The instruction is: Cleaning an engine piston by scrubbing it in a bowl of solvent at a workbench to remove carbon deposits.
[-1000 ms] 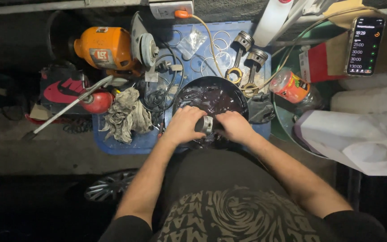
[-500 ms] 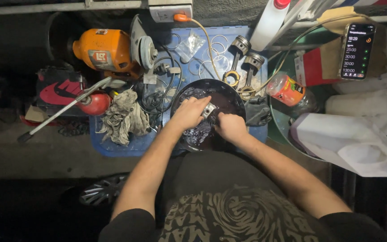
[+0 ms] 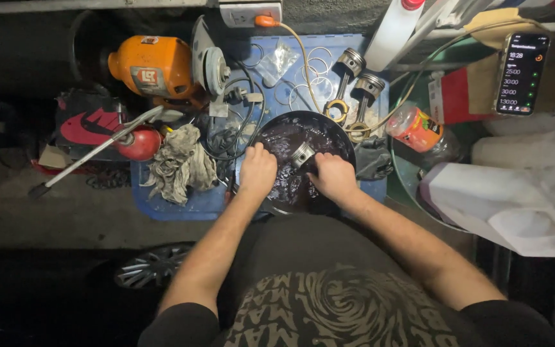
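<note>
A round black metal pan (image 3: 277, 132) of dark liquid sits near the front edge of the blue plastic board (image 3: 181, 205), toward its right corner. In it the right hand (image 3: 335, 178) grips a silvery metal piston (image 3: 303, 154), fingers curled round its lower part, while the left hand (image 3: 257, 172) rests on the pan's left side, fingers pressed together and dipped. Washing goes best with the piston kept low over the liquid, turned slowly, clear of the two pistons with connecting rods (image 3: 354, 83) at the back edge.
</note>
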